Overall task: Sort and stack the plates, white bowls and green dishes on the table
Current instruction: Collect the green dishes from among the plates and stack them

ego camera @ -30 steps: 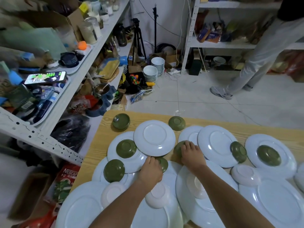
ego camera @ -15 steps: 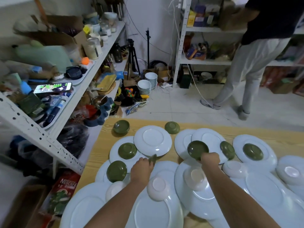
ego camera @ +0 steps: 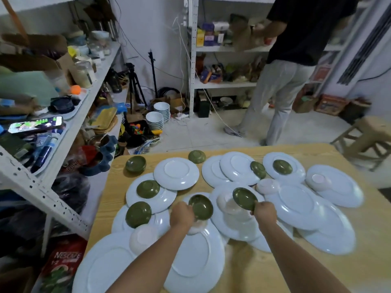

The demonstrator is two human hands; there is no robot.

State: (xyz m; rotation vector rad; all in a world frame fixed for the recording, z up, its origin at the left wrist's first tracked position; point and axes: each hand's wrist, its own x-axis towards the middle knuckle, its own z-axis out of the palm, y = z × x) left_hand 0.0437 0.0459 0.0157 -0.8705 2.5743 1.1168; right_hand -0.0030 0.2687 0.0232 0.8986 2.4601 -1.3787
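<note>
Nearby: a cluttered metal shelf unit (ego camera: 31, 187) runs along the table's left side; a second person (ego camera: 296, 60) stands at the back shelves (ego camera: 222, 48), well apart; a wooden stool (ego camera: 368, 134) sits past the far right corner; floor bowl stacks (ego camera: 155, 121) stand beyond the table.
In the way: one upturned white bowl (ego camera: 227, 205) lies right below the right hand's dish; another (ego camera: 196, 228) peeks out under the left hand.
Table (ego camera: 317, 271): pale wood, largely covered.
Plates (ego camera: 196, 261): white, bottoms up, overlapping; the biggest lie nearest the camera.
White bowls: also inverted, e.g. at (ego camera: 142, 237) and (ego camera: 267, 186), resting on plates.
Green dishes: olive, round, shallow; several lie upside down on plates, such as (ego camera: 148, 188) and (ego camera: 282, 167); a small upright stack (ego camera: 135, 164) sits at the far left corner.
Left hand (ego camera: 182, 214): fingers curled on the rim of a left green dish (ego camera: 201, 207), raised, hollow facing the camera.
Right hand (ego camera: 264, 213): pinching a right green dish (ego camera: 244, 198) by its edge, tilted above the plates.
Change: a second ago both dishes lay among the plates under the hands; half a second ago the left one was only tipped on edge.
</note>
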